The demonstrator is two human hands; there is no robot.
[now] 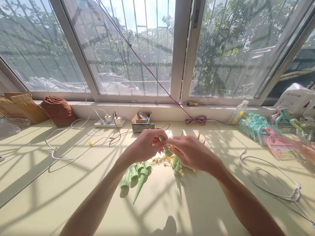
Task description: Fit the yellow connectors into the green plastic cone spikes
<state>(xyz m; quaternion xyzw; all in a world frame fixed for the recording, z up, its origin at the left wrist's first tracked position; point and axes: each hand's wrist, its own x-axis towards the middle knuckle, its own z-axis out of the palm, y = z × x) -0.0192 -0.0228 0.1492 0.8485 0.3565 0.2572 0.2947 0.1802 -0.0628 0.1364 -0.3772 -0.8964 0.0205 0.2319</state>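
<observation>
Over the middle of the table, my left hand (151, 141) is closed around a green plastic cone piece (168, 151), which shows partly below the fingers. My right hand (187, 150) meets it with pinched fingertips; whatever is between them is hidden. Beneath both hands lie several small yellow plastic parts (161, 159), scattered in bright sunlight. Several hollow green cones (134, 172) rest at the left, one with its long pointed spike (140, 186) toward me. More green cones (176, 165) lie under my right hand, partly covered by it.
A power strip (109, 123), a small open cardboard box (142, 117) and a coil of red-black wire (196, 120) line the window side. At right are a looped white cable (270, 193), bagged teal and pink plastic items (258, 126), and another person's hand (306, 147).
</observation>
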